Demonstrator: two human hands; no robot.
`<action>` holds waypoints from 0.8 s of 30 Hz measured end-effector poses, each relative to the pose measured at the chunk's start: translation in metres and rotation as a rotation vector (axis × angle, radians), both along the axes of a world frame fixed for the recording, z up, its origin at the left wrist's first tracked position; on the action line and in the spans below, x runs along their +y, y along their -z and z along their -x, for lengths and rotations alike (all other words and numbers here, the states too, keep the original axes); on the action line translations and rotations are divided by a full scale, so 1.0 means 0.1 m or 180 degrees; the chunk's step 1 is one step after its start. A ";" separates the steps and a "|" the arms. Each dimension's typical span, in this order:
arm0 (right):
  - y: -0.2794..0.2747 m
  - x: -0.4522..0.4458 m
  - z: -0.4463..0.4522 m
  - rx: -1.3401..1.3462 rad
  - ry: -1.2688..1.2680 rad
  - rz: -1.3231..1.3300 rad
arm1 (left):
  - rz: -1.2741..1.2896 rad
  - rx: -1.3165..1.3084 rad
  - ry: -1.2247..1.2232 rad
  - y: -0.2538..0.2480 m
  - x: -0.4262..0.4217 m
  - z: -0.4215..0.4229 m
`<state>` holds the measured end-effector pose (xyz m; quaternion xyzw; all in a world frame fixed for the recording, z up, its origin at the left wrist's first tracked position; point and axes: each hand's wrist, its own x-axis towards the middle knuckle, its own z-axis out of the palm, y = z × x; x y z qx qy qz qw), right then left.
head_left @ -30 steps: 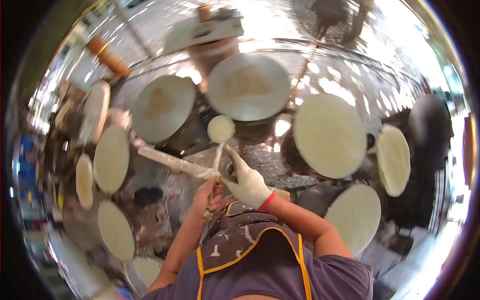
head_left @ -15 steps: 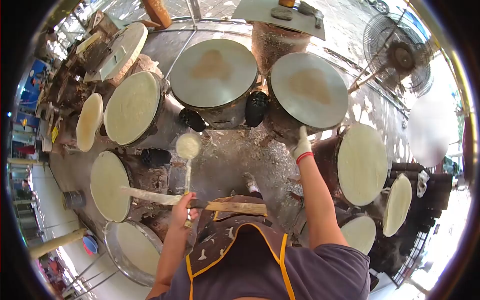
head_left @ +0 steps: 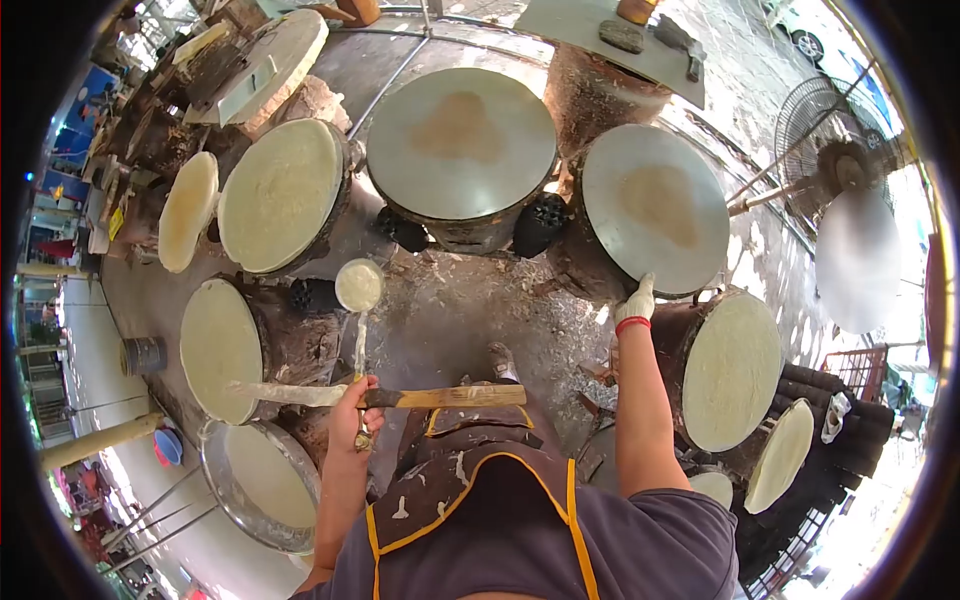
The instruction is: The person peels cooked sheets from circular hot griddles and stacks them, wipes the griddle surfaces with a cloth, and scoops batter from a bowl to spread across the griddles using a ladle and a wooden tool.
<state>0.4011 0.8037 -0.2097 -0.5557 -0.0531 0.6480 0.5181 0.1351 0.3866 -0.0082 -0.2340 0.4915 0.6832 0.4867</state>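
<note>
My left hand (head_left: 364,408) is closed around two tools in front of my apron. One is a ladle (head_left: 358,286), its round bowl pointing away from me and coated with pale batter. The other, a long flat wooden spreader (head_left: 455,397), lies crosswise; its left end is whitened with batter. My right hand (head_left: 637,301), in a white glove with a red band at the wrist, is at the near rim of a round griddle plate (head_left: 690,170). A thumb or finger rests over the rim; the other fingers are mostly hidden. A brownish patch marks the plate's middle.
Another griddle (head_left: 400,180) with a brownish patch stands ahead. Batter-covered rounds (head_left: 280,195) surround me on both sides. Dark briquettes (head_left: 541,225) sit between the stoves. A rimmed basin (head_left: 215,480) stands at lower left. A fan (head_left: 845,165) is at the right.
My view has turned, shifting the surroundings. My right hand stays at the griddle plate's near rim. The ladle and spreader remain in my left hand, with the spreader now more level.
</note>
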 end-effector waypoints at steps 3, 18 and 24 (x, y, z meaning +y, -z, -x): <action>-0.04 -0.04 0.03 -0.0148 -0.0008 0.0002 | -0.0049 -0.0089 -0.0021 0.03 -0.01 0.01; 1.92 -0.58 -0.12 -0.0877 -0.2225 0.1438 | 0.0321 -0.0404 -0.0278 0.97 -0.04 -0.12; 2.87 0.22 -0.14 -0.0452 -0.1343 0.1538 | 0.0331 -0.0654 -0.0416 1.42 -0.06 -0.21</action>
